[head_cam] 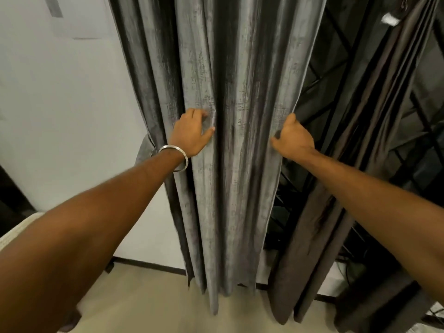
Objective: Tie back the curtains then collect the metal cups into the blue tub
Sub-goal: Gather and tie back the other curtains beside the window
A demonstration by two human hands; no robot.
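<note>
- On the far left, a white wall point(60, 97) is running down to a dark skirting board point(149, 265), and a beige floor point(153, 306) is spreading toward you beneath it.
- Your left arm is reaching forward with a silver bangle point(176, 157) sitting on the wrist.
- Just left of that wrist, a grey tieback loop point(145, 148) is hanging at the left edge of the curtain; how it is fixed cannot be told.
- Your left hand point(191, 133) is pressing on the grey curtain point(240, 116), its fingers curling into a fold of the cloth while the thumb is lying along the fabric to the right.
- The grey curtain is hanging in the middle of the scene in deep upright pleats, its hem nearly touching the floor.
- Your right hand point(294, 137) is gripping the curtain's right edge, thumb on the near face and fingers wrapping behind the cloth, out of sight.
- To the right, a brown curtain point(360, 131) is hanging bunched and slanting, just beside the grey one.
- Behind both, dark window glass with a black metal grille point(336, 54) is showing.
- No metal cups or blue tub are showing in this view.
</note>
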